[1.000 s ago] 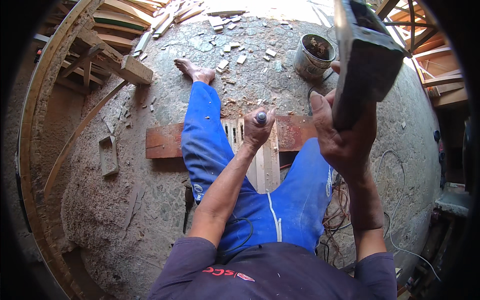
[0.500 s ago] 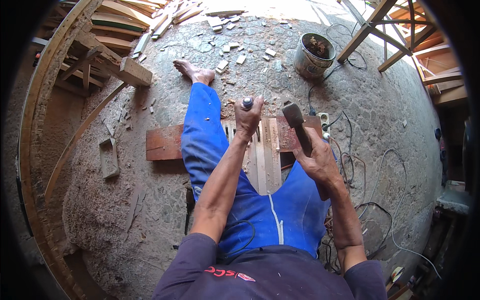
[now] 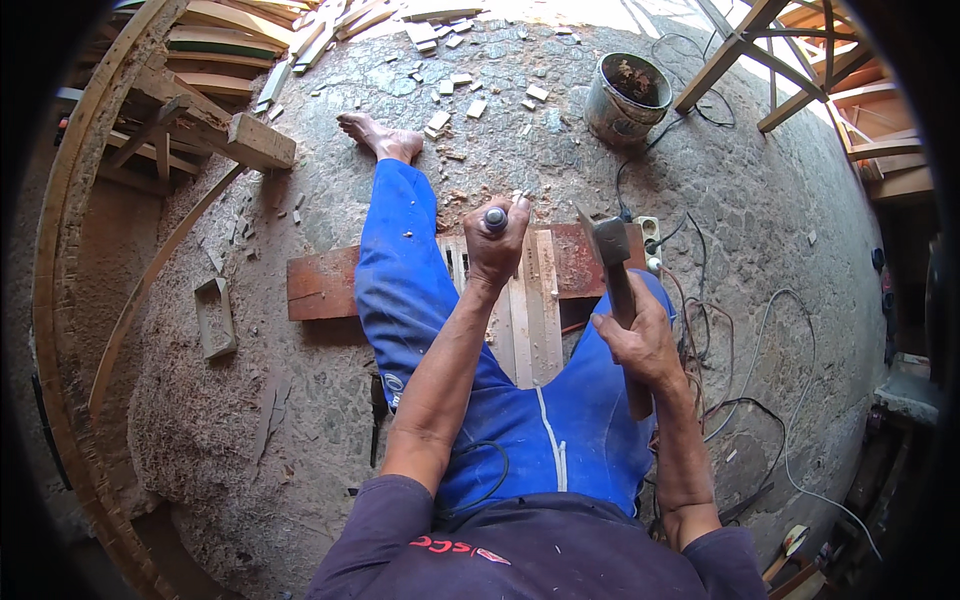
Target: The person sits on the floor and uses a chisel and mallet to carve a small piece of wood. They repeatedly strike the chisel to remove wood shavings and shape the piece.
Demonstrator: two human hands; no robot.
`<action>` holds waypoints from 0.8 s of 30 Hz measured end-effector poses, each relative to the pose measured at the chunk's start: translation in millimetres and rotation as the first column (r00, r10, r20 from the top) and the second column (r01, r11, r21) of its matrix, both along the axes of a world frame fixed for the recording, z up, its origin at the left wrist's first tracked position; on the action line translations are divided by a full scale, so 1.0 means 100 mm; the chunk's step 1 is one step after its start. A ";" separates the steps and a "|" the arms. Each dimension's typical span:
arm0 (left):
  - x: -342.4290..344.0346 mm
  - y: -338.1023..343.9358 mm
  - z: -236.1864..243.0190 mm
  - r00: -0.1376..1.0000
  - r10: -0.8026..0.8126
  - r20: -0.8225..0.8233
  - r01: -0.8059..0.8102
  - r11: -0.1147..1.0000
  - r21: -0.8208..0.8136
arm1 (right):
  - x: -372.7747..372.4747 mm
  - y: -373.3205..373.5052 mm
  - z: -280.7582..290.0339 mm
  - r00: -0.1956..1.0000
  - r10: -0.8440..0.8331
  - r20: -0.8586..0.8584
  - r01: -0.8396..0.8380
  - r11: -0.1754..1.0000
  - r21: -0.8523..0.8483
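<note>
My left hand (image 3: 497, 245) is wrapped round an upright chisel (image 3: 495, 217). Only the round butt of its handle shows; the blade is hidden under the fist. Beneath lie several pale wooden strips (image 3: 535, 310) side by side, with dark slots cut near their left ends, sprinkled with shavings. They rest across a reddish-brown plank (image 3: 325, 287) between my blue-trousered legs. My right hand (image 3: 645, 345) grips the wooden handle of a hammer (image 3: 608, 241), its dark metal head raised to the right of the chisel and apart from it.
A dirty bucket (image 3: 628, 100) with shavings stands ahead on the right. By the plank's right end lies a white power strip (image 3: 650, 240) with tangled cords. Offcuts (image 3: 440, 120) litter the floor ahead. At left are a small wooden box frame (image 3: 215, 318) and a thick beam (image 3: 262, 142).
The hammer has turned in my right hand, so its head shows from another side, slightly lower and to the right. My left hand still grips the chisel in nearly the same place.
</note>
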State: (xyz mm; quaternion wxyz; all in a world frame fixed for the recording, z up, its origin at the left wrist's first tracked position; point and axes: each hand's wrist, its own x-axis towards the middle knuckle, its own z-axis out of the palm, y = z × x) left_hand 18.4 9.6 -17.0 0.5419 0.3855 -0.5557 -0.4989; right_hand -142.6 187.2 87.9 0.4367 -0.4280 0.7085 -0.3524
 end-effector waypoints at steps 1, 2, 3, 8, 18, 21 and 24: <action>-0.01 0.01 -0.03 1.000 0.007 -0.006 -0.007 1.000 0.010 | 0.01 0.00 -0.01 1.000 0.020 -0.013 -0.020 1.000 0.006; -0.03 0.03 -0.03 1.000 0.011 -0.011 -0.011 1.000 0.021 | 0.02 0.01 -0.01 0.999 0.039 -0.025 -0.038 0.999 0.015; -0.04 0.06 0.01 1.000 0.015 0.002 -0.015 0.999 -0.043 | 0.04 -0.01 0.01 0.996 0.058 -0.073 -0.061 0.997 -0.036; -0.15 0.01 -0.11 0.999 0.029 -0.016 -0.030 0.996 -0.084 | 0.13 -0.28 0.25 0.973 0.138 -0.187 -0.178 0.959 -0.218; -0.14 0.00 -0.13 0.999 0.044 0.032 -0.041 0.995 -0.096 | 0.16 -0.81 1.65 0.807 -0.170 -0.565 -0.440 0.466 -0.768; -0.24 0.08 -0.10 0.998 0.044 0.051 -0.036 0.989 -0.142 | 0.16 -0.80 1.48 0.824 -0.150 -0.547 -0.407 0.516 -0.754; -0.13 0.03 -0.36 0.968 0.076 0.239 -0.009 0.963 -0.269 | 0.19 -0.87 0.70 0.446 0.406 -0.798 -0.524 0.841 0.134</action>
